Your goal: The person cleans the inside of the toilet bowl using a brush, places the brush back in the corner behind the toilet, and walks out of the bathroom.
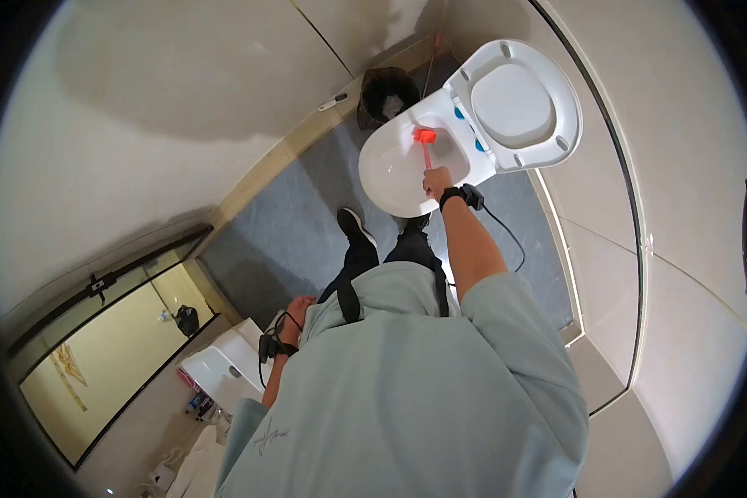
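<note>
My right hand (436,183) is closed around the handle of a red-orange toilet brush (424,136). The brush head is inside the bowl of the white toilet (382,166), against its inner wall. The toilet's seat and lid (515,104) are raised. At the lower left, my left hand (299,310) hangs beside my thigh, away from the toilet; its fingers are partly hidden and too small to make out. Both wrists wear black bands with cables.
A dark waste bin (387,95) with a liner stands beside the toilet by the wall. A white washbasin (224,363) is at the lower left, near a mirror (124,349). Walls enclose the grey floor (274,199).
</note>
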The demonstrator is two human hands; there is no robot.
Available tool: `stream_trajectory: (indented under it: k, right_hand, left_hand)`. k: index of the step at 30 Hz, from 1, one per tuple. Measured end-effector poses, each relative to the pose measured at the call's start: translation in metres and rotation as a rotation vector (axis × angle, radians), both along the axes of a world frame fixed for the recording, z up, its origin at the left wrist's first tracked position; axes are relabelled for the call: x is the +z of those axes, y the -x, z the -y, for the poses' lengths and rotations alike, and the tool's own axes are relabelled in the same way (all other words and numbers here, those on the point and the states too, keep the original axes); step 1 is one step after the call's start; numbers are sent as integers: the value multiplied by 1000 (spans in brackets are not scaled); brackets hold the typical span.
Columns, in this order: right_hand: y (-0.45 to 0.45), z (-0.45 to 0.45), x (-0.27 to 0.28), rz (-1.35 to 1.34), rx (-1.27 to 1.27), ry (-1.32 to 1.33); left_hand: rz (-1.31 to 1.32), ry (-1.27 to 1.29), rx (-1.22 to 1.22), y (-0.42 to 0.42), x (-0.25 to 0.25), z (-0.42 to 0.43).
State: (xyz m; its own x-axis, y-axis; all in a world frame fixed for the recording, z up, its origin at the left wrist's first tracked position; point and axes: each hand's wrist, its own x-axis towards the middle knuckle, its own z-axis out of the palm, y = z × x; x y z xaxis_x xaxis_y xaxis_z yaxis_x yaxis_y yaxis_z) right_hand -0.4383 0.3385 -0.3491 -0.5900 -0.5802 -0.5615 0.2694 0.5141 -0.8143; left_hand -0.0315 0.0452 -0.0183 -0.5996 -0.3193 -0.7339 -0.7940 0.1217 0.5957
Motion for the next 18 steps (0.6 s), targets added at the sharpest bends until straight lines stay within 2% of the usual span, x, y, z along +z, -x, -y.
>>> stream_trajectory:
  k: [2,5,7,8,10,11,13,14,15,16,17,18]
  right_hand:
    - [7,5,20,-319,154,-17]
    - [-17,17,89,-227,39,81]
    - [-29,33,205,-721,507,-395]
    - [-38,37,212,-725,504,-399]
    - [-50,39,213,222,-327,-320]
    - [-48,38,206,224,-326,-321]
    - [-39,28,159,-207,32,-285]
    - [-33,19,113,-250,-77,-152]
    - [-16,17,130,-537,247,-336]
    - [4,15,195,-912,577,-447]
    - [13,16,186,-814,553,-500]
    - [19,12,147,-301,183,-222]
  left_hand:
    - [-49,42,-24,3,0,0]
    - [43,11,-5,-3,-24,9]
    - [-5,15,-41,-6,-36,12]
    - [-10,14,-43,-4,-37,11]
    - [-69,-125,50,0,-37,8]
    - [-67,-124,51,-2,-42,9]
    - [-51,-113,69,-9,-53,13]
    - [-44,-110,70,-2,-42,12]
    - [-4,-106,52,15,-21,9]
    - [35,-102,33,25,-8,7]
    - [39,-100,29,23,-10,9]
    - [32,-65,-10,20,-13,12]
